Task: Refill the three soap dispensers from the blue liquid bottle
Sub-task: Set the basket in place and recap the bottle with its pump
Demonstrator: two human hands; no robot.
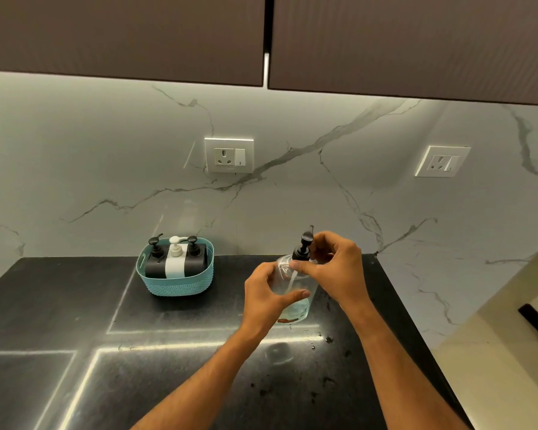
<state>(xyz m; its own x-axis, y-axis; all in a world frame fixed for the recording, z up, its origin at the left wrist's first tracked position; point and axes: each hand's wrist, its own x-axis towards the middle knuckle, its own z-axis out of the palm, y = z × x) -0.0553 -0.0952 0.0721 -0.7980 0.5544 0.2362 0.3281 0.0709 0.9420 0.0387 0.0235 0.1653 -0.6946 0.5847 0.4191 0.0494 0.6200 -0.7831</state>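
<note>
**Clear bottle held at the pump, black counter**

Head view: clear bottle (295,293) upright, held just above the counter (75,321) right of centre, a shallow layer of pale blue liquid at its base and a white tube down its middle; left hand (269,297) wrapped around the body from the left, thumb lying across the front; right hand (336,268) curled at the neck, fingertips pinching the collar of the black pump (303,248), nozzle pointing away toward the wall; both forearms bare, entering from the bottom edge.

Left of the hands, well apart: teal basket (176,285) standing on the counter near the wall, holding three dispensers side by side, touching; black dispenser (154,259) on the left, white dispenser (175,259) in the middle, second black one (196,254) on the right, each with pump fitted.

Behind: marble backsplash (75,150) with grey veins; socket (229,155) above the basket, second socket (442,161) to the right; dark cabinets (121,32) overhead; droplets and smears on the counter (326,339) right of and below the bottle.
</note>
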